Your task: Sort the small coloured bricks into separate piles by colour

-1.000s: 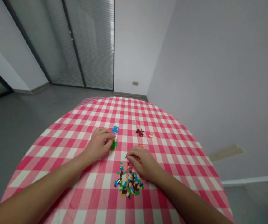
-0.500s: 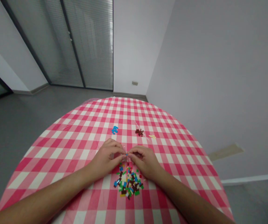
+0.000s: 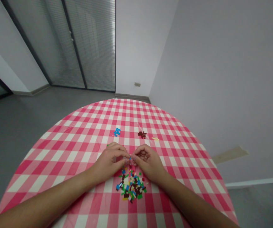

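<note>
My left hand [image 3: 112, 157] and my right hand [image 3: 148, 161] meet just beyond a loose pile of tiny toy building bricks [image 3: 132, 186]. Thumb and forefinger of each are pinched together at the tips. Between those tips shows a speck of a tiny blue brick [image 3: 130, 158], mostly covered by fingers. The pile mixes green, blue, brown, white, red and yellow pieces. A small green piece [image 3: 107, 145] peeks out by the knuckles of my left hand.
Farther off on the checked tablecloth [image 3: 98, 205] lie a blue cluster of bricks [image 3: 117, 132], a dark brown cluster [image 3: 142, 134] and a few cream pieces [image 3: 155, 138]. The round table's edge curves near the right-hand wall [image 3: 210, 79].
My right hand has tilted up and its fingers have shifted at the pinch. Both hands' fingertips moved slightly right. The green piece by my left hand now shows.
</note>
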The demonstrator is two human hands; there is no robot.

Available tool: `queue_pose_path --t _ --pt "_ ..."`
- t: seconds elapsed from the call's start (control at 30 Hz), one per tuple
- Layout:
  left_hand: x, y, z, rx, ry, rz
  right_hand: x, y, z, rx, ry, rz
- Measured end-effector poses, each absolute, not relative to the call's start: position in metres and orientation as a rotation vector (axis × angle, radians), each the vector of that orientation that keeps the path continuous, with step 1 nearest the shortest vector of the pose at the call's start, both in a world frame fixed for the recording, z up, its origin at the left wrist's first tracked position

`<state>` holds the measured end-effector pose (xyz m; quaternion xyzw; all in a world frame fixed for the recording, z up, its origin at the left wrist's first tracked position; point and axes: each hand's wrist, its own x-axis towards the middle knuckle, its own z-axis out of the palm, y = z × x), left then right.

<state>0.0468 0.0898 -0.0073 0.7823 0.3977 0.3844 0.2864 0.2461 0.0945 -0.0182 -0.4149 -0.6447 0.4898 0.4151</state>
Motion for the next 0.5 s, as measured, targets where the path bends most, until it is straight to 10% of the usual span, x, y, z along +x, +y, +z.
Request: queue_pose_path --t 0.5 --pt "0.0467 0.0898 -0.0124 2.084 1.083 1.099 0.2442 0.092 -0.0168 -1.004 -1.549 1.34"
